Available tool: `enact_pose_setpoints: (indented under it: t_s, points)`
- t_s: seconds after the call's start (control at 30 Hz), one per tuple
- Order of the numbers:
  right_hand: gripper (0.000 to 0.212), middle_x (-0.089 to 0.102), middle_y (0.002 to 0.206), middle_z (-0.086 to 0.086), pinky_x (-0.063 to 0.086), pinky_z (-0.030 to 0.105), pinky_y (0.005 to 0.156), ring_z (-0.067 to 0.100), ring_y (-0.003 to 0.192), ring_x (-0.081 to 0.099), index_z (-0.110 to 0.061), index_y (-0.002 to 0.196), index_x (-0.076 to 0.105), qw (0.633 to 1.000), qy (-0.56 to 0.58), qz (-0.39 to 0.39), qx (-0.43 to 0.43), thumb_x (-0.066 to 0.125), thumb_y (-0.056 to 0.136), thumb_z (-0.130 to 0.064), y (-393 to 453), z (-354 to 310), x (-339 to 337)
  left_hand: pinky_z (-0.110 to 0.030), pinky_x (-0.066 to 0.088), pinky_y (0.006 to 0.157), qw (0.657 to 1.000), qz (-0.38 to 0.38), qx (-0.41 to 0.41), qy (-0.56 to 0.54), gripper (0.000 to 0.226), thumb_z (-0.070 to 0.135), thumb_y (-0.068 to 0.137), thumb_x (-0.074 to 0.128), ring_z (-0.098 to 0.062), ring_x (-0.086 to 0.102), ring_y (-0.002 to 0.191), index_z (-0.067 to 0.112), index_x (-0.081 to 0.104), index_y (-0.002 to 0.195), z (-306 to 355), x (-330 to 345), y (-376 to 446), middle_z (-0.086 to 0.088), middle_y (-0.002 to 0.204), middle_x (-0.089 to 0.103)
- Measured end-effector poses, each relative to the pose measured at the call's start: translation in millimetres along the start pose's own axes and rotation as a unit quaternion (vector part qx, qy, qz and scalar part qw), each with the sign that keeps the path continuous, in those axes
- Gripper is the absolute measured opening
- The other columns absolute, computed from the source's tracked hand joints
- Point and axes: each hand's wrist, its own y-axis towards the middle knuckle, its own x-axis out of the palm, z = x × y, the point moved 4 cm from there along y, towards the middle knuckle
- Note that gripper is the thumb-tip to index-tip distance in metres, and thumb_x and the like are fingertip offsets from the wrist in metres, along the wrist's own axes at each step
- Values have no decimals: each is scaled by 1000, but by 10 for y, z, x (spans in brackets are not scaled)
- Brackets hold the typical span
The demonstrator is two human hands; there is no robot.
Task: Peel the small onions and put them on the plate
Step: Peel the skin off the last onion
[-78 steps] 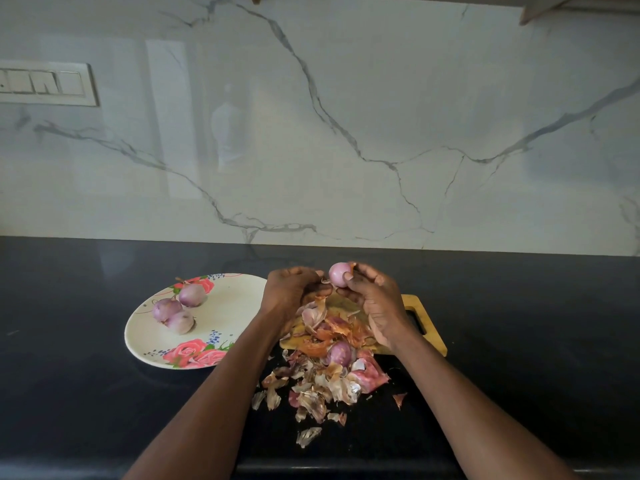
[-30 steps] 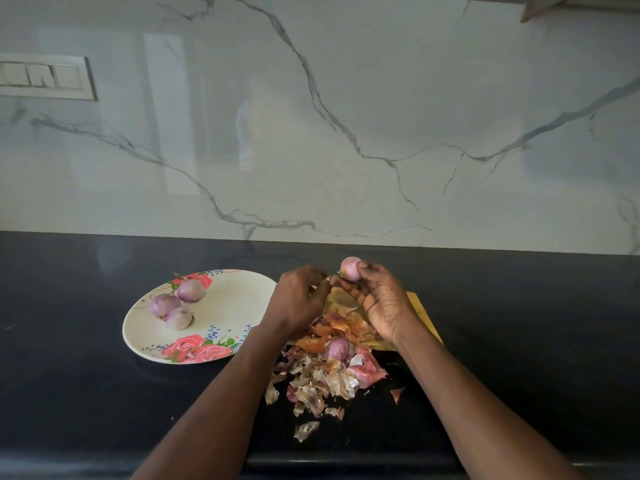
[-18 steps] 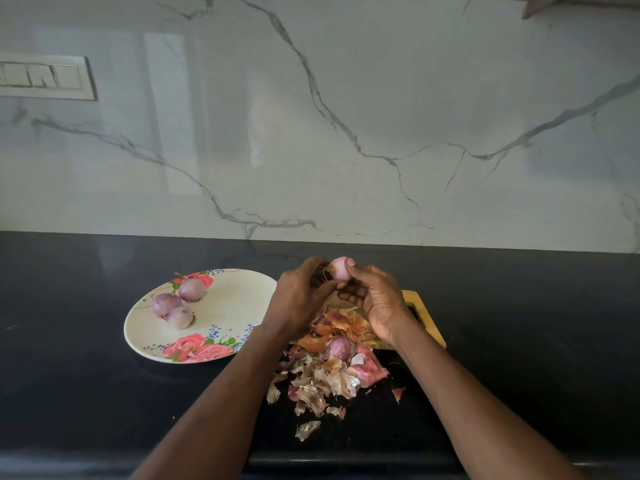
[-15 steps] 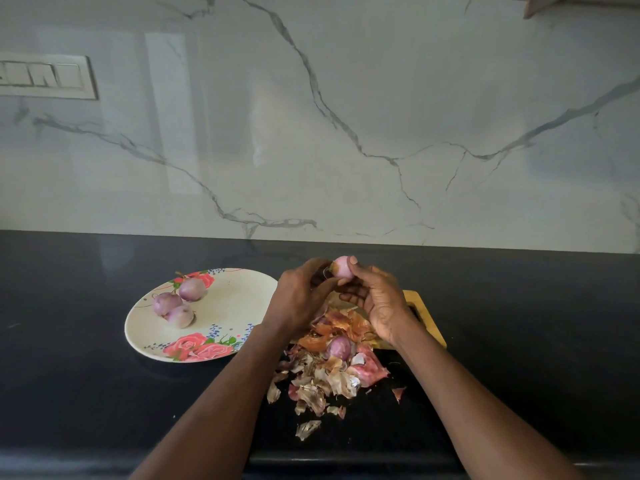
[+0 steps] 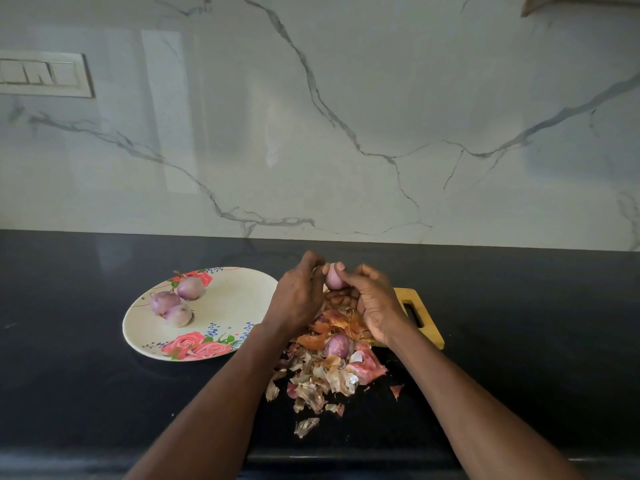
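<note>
Above the wooden cutting board (image 5: pixel 424 322), both hands have drawn in tight around one small onion (image 5: pixel 333 279). The right hand (image 5: pixel 372 299) pinches it between thumb and curled fingers, and the left hand (image 5: pixel 299 296) has its fingers curled in against the onion's far left side. A second ago the left hand's grip stood slightly off, picking at the onion's tip; now it sits hard against the bulb, and the onion has sunk a little lower between the two hands. Its visible face looks pale pink and smooth, so most of the dry skin is probably off; whether a last scrap clings to the hidden side cannot be told.

That suggests this onion is near finished and its next stop is the floral plate (image 5: pixel 239 289), which lies on the black counter (image 5: pixel 519 323) just left of the left hand. Three peeled onions (image 5: pixel 175 303) rest there already, bunched at the far left part.

Below the hands, a heap of peelings (image 5: pixel 322 372) spills off the board toward the near edge, unchanged. One more onion (image 5: pixel 337 345) lies among them, apparently the last still waiting.
</note>
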Motion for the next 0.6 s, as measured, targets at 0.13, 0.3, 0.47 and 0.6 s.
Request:
enact_pose_setpoints:
  t_s: [0.13,0.3,0.47,0.6]
  points:
    - [33,73,79,21,60,38,63,30,63,70,-11,82,50,997,-61,17,-33,79,86,-27,-8,22,4,-35,32,58,999,21,14,34,35,37,100,37,-39,58,67,5,51,105,67,-32,-18,-17,81,67]
    - [24,72,97,27,59,49,79,38,84,73,-6,91,55,998,-47,19,-37,77,85,-11,33,27,-18,-36,31,58,997,29,-64,21,13,21,106,44,-36,58,72,10,49,101,-58,-11,31,-15,84,65]
    - [21,75,95,17,60,36,78,30,83,74,-5,96,59,999,28,17,-34,75,83,-1,83,-4,-36,-32,46,67,988,26,-117,-97,29,2,100,44,-24,61,80,11,50,127,-143,-20,69,-7,102,65]
    - [29,74,105,21,57,49,90,36,95,73,-5,100,60,999,17,15,-45,80,79,-2,86,13,-48,-34,48,66,985,20,-128,-114,25,38,104,51,-20,61,76,15,59,101,-105,-27,59,-1,88,65]
